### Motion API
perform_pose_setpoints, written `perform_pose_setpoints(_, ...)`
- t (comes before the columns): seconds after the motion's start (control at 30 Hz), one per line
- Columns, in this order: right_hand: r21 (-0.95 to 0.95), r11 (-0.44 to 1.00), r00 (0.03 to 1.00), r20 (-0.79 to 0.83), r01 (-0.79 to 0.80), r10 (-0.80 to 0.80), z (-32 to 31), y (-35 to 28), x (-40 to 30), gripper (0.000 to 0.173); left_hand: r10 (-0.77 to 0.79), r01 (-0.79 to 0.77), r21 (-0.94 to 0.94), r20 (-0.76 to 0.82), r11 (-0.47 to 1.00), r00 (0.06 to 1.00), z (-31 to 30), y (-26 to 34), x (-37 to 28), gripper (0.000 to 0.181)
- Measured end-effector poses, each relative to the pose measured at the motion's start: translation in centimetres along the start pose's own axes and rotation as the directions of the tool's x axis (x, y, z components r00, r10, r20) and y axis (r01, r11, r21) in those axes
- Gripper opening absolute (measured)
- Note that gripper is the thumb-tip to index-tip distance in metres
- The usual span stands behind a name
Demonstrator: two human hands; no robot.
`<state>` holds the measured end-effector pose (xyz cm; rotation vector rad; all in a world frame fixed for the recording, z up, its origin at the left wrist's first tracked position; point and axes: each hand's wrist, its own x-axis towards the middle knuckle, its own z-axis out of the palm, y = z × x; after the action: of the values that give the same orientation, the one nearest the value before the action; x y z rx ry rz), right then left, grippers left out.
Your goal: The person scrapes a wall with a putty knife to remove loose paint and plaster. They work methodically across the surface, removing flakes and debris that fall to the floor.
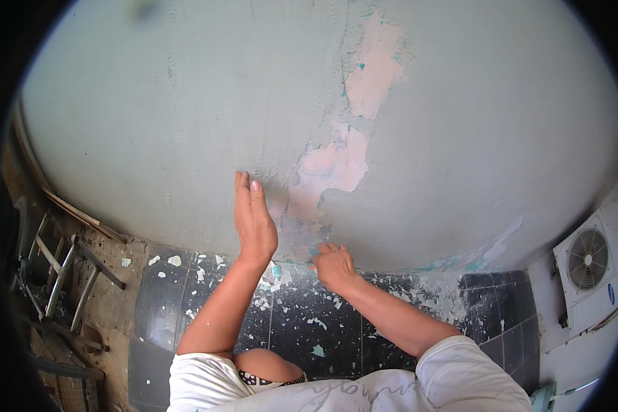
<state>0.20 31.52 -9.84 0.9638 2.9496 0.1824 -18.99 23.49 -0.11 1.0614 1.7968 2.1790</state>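
My left hand is raised, flat and upright, its fingers straight, at the painted wall; it holds nothing. Whether the palm presses on the wall I cannot tell. Low on the wall, to the right, my right hand is curled around a small tool. Only a thin orange bit of that tool shows, and the rest is hidden by the fingers. Between and above my hands lies a bare pinkish patch with ragged edges of flaking grey paint. Another stripped patch is higher up.
Paint flakes litter the dark floor tiles. A metal-framed item stands at the left, near wooden strips along the wall. On the right wall hangs a Samsung outdoor air-conditioning unit. A light-green object sits at bottom right.
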Motion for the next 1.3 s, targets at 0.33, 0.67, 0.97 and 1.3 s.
perform_pose_setpoints(0.33,-0.303,0.950,0.099,-0.950,-0.075,-0.296,-36.9,4.4,1.0,0.046,0.024,-0.020,0.050,-0.070,0.999,0.997,-1.9,-1.1,0.1,0.064)
perform_pose_setpoints(0.67,-0.415,0.903,0.745,-0.566,0.112,-0.352,-17.3,2.8,0.1,0.026,0.012,-0.010,0.020,-0.100,1.000,0.995,-2.3,-1.1,0.8,0.066)
perform_pose_setpoints(0.97,-0.159,0.987,0.238,-0.959,0.004,-0.156,-36.3,2.7,0.9,0.034,0.019,-0.017,0.027,-0.079,1.000,0.997,-3.3,0.8,0.4,0.066)
perform_pose_setpoints(1.3,-0.202,0.954,0.914,-0.300,0.221,-0.275,-20.6,-2.8,4.4,0.024,0.025,-0.035,-0.074,-0.136,0.997,0.990,-3.0,1.8,0.7,0.066)
